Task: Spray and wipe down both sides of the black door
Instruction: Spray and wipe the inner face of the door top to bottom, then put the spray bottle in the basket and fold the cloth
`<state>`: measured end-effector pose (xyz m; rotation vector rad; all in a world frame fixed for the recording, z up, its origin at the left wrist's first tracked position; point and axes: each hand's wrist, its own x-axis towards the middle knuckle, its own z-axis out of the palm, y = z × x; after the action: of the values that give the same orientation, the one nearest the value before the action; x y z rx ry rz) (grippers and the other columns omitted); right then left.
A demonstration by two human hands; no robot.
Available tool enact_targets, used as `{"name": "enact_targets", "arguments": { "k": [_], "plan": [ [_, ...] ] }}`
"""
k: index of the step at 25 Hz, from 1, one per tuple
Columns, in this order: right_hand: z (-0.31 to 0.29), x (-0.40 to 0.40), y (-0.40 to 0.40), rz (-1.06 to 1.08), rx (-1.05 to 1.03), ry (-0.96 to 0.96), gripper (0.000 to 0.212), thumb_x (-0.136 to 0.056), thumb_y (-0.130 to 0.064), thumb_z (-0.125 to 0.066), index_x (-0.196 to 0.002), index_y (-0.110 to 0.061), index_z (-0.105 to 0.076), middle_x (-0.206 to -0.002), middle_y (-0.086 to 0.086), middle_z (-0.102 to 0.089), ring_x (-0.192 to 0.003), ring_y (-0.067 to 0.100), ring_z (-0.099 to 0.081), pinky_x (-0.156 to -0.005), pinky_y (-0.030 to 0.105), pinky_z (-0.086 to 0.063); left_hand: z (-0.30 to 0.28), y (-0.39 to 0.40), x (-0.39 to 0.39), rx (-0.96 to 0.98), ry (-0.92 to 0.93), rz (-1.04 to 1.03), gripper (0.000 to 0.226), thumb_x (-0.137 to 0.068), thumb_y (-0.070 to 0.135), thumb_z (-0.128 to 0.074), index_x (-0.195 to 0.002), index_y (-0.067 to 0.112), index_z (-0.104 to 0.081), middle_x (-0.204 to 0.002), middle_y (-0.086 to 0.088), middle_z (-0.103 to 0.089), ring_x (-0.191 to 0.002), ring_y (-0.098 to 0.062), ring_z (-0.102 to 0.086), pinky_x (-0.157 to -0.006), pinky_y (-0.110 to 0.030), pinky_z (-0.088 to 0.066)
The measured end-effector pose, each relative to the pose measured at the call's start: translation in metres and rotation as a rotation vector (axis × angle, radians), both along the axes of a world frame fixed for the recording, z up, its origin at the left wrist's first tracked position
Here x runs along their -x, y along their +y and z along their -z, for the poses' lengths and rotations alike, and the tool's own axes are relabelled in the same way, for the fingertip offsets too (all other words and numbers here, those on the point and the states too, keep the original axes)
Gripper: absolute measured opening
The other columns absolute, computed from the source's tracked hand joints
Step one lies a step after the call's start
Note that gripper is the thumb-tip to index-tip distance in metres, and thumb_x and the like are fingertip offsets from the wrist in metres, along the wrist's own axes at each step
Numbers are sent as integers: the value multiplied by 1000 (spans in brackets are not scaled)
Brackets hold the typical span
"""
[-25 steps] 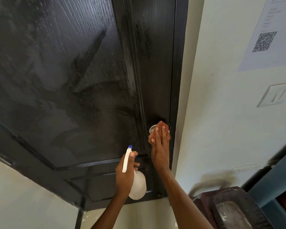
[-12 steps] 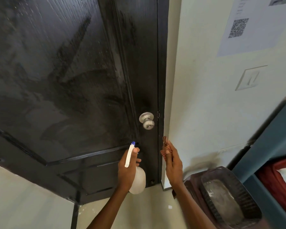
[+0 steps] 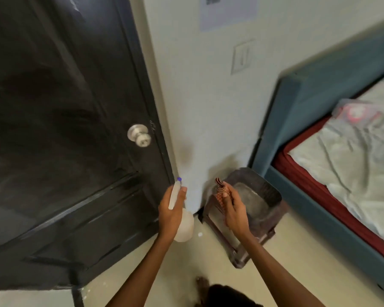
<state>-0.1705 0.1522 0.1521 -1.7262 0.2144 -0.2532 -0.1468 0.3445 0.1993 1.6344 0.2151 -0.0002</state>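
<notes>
The black panelled door (image 3: 60, 129) fills the left of the view, closed, with a round silver knob (image 3: 139, 135) near its right edge. My left hand (image 3: 171, 209) grips a white spray bottle (image 3: 183, 220) with a blue nozzle tip, held low beside the door's lower right corner. My right hand (image 3: 233, 207) pinches a folded red-checked cloth (image 3: 221, 191) in front of the wall, away from the door. Neither hand touches the door.
A dark plastic bin (image 3: 259, 196) stands on the floor against the white wall (image 3: 208, 107), right behind my right hand. A blue-framed bed (image 3: 319, 89) with a grey sheet takes up the right side. A light switch (image 3: 242, 56) and paper notice (image 3: 226, 12) hang on the wall.
My right hand has left the knob, where it pressed the cloth, and dropped down and right. The view has swung right and down, bringing the bed and bin into sight.
</notes>
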Motion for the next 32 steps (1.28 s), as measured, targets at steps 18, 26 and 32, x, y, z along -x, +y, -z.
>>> {"name": "enact_targets", "arguments": {
  "k": [18, 26, 32],
  "plan": [
    [56, 16, -198, 283, -90, 266, 31, -105, -31, -55, -134, -29, -65, -130, -9, -65, -118, 5, -61, -99, 28, -53, 42, -221, -85, -450, 92, 367, 30, -97, 47, -62, -77, 24, -63, -69, 11, -59, -67, -9, -58, -59, -24, -46],
    [68, 1, -239, 293, -83, 292, 30, -105, -22, -57, -134, -21, -66, -127, -7, -65, -114, -8, -58, -91, 7, -46, 118, -269, -141, -522, 225, 438, 56, -82, 78, -57, -87, 25, -73, -83, 3, -73, -80, -21, -70, -80, -47, -60],
    [91, -5, -238, 348, -123, 350, 27, -103, -23, -57, -128, -31, -65, -122, -11, -66, -111, -5, -59, -89, 10, -48, 173, -288, -174, -610, 228, 449, 41, -92, 55, -64, -81, 16, -69, -75, 5, -67, -71, -8, -63, -74, -41, -60]
  ]
}}
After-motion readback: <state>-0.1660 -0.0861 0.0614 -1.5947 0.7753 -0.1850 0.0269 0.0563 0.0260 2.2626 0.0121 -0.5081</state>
